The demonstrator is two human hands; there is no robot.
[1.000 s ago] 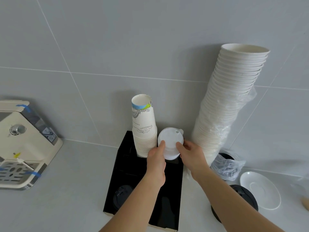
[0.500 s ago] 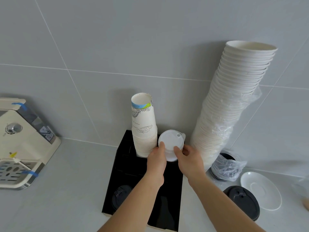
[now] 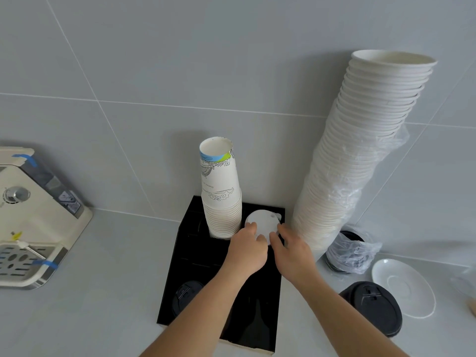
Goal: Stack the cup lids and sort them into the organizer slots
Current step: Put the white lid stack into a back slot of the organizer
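A black organizer (image 3: 188,256) stands on the counter against the wall. A stack of printed paper cups (image 3: 220,191) fills its back left slot. Over the back right slot, my left hand (image 3: 248,249) and my right hand (image 3: 292,252) both grip a white cup lid (image 3: 262,222), one hand on each side of its near edge; how many lids lie under it is hidden. A black lid (image 3: 186,295) sits in the front left slot. On the counter to the right lies a stack of black lids (image 3: 373,306).
A tall leaning stack of white paper bowls (image 3: 360,155), partly in plastic wrap, stands right of the organizer. Behind it, more black lids sit in a plastic bag (image 3: 351,253). A white saucer (image 3: 404,287) lies far right. A cream machine (image 3: 28,220) stands at the left.
Both hands have moved the white lid lower, down towards the back right slot. The view has shifted slightly.
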